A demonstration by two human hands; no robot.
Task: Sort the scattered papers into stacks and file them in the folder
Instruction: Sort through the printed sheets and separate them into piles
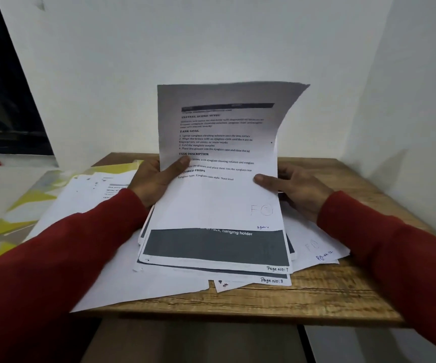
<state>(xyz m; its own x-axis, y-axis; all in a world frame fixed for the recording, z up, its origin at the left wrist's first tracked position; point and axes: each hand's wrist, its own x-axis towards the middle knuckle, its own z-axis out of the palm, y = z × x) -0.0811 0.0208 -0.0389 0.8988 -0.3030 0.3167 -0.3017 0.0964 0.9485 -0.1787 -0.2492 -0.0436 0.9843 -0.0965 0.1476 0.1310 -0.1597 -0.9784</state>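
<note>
Wooden tabletop [316, 297]: left hand [151, 179] and right hand [298, 189] each pinch the raised sheet [219, 153]; read its page number, then stack it squarely.

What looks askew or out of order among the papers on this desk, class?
The pile on the wooden desk is fanned and crooked: a sheet marked "Page No: 3" pokes out below another numbered sheet, and one large sheet overhangs the desk's front edge. The raised sheet, held by both hands, curls at its top right corner.
</note>
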